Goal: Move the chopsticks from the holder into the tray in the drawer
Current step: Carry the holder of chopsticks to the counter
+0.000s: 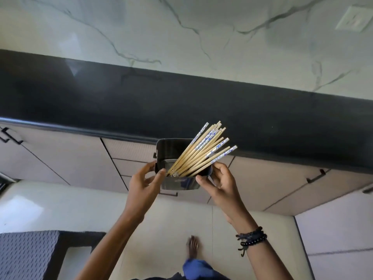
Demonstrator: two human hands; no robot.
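A dark square holder (171,150) is held in the air in front of the black countertop edge. Several wooden chopsticks (203,150) with blue-and-white patterned tops lean to the right inside it and stick out past its rim. My left hand (144,183) grips the holder's left side, thumb on the near rim. My right hand (217,182) grips its right near corner, fingertips close to the lowest chopstick. The drawers below the counter appear shut, and no tray shows.
The black countertop (181,102) runs across the view below a white marble wall (181,37). Beige cabinet drawers (129,154) with dark handles sit under it. A dark patterned mat (26,253) lies at the lower left. A bare foot (192,247) stands on the pale floor.
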